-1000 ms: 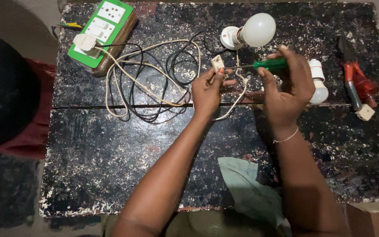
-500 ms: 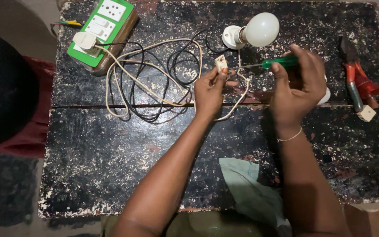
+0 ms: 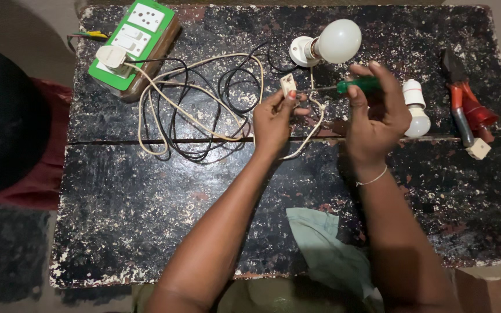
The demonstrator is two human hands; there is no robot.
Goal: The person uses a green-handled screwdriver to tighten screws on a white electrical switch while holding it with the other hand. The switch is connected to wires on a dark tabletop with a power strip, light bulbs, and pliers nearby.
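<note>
My left hand (image 3: 273, 119) pinches a small cream switch piece (image 3: 288, 85) fixed to a cream wire (image 3: 198, 119). My right hand (image 3: 375, 113) grips a green-handled screwdriver (image 3: 358, 85), whose thin shaft points left toward the switch piece. Just beyond both hands lies a white bulb in a white holder (image 3: 329, 43). Both hands hover over the far middle of a black, paint-chipped table (image 3: 146, 220).
A green switchboard with sockets and a white plug (image 3: 134, 43) sits at the far left, with cream and black wires looped beside it. A second small bulb (image 3: 416, 107) lies right of my right hand. Red-handled pliers (image 3: 465, 107) rest at the far right. A pale cloth (image 3: 326, 246) lies near me.
My right hand has shifted and turned around the screwdriver handle, uncovering the small bulb behind it. My left hand stays on the switch piece.
</note>
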